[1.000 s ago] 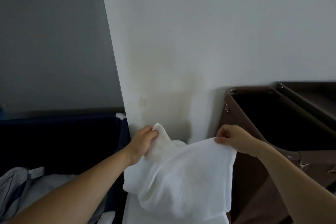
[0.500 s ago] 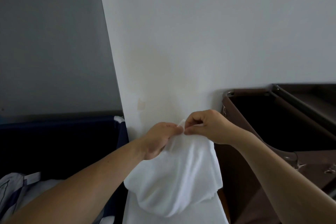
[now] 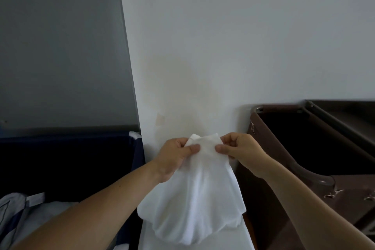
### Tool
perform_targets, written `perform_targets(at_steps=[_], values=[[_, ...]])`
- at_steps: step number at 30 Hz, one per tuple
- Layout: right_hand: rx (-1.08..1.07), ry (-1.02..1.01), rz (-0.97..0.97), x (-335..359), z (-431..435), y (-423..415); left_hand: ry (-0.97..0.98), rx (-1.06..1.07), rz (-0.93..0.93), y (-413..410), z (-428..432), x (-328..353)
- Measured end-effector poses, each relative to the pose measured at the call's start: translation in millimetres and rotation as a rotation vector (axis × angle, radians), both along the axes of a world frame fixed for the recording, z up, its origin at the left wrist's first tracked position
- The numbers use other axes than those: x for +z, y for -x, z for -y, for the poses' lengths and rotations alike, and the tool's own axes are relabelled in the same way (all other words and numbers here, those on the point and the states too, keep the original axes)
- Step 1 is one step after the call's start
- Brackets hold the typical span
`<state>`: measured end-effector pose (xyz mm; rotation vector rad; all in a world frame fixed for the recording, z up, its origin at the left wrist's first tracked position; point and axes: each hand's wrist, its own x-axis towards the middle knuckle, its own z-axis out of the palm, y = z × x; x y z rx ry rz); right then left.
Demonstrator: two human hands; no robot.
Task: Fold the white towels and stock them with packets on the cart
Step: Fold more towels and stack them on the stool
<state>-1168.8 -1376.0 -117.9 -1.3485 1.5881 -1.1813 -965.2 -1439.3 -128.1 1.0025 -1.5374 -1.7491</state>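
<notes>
While our left hand [image 3: 174, 156] and right hand [image 3: 239, 152] pinch the white towel [image 3: 194, 199] left of the brown cart [image 3: 294, 168], misaligned corners risk a crooked fold.

Towel [image 3: 194, 199] between bin [image 3: 67, 160] at left and cart [image 3: 316, 148] at right.

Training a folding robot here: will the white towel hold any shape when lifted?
Probably floppy: the white towel sags in soft folds below where the left hand and right hand pinch it. Likely light, since fingertip pinches seem enough.
</notes>
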Motion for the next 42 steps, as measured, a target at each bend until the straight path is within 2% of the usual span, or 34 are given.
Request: perform_targets(at_steps=[3, 6, 9, 11, 12, 14, 15, 16, 18, 19, 26, 31, 36, 40, 42], values=[[-0.043, 0.072, 0.107, -3, -3, -3, -0.029, -0.09, 0.017, -5, 1, 0], [0.057, 0.128, 0.163, 13, -11, -8, -0.019, -0.114, 0.006, -12, 4, 5], [0.375, 0.077, 0.265, 47, -28, -8, 0.121, 0.226, 0.085, -13, 21, 27], [0.608, 0.021, 0.337, 69, -39, -13, 0.167, 0.382, -0.001, -14, 34, 45], [0.654, 0.016, 0.387, 77, -42, -17, 0.196, 0.38, -0.061, -13, 35, 53], [0.56, 0.054, 0.463, 87, -36, -23, 0.264, 0.332, -0.121, -7, 29, 67], [0.441, 0.095, 0.422, 87, -29, -24, 0.303, 0.291, -0.102, -5, 23, 71], [0.303, 0.135, 0.299, 87, -20, -25, 0.334, 0.215, -0.073, -1, 15, 73], [0.057, 0.214, -0.07, 81, -6, -27, 0.344, 0.011, -0.058, 6, 0, 68], [-0.013, 0.247, -0.172, 75, 0, -29, 0.329, -0.043, -0.053, 8, -5, 63], [-0.106, 0.289, -0.232, 44, 6, -31, 0.365, -0.081, 0.014, 1, -10, 40], [-0.027, 0.252, -0.269, 34, 9, -31, 0.435, -0.107, 0.047, -2, -11, 37], [0.008, 0.236, -0.426, 30, 6, -33, 0.703, -0.099, 0.249, -4, -12, 26], [-0.014, 0.351, -0.517, 20, 8, -37, 0.803, -0.054, 0.301, -2, -6, 23], [-0.021, 0.368, -0.502, 17, 8, -42, 0.838, -0.061, 0.341, -2, -3, 23]])
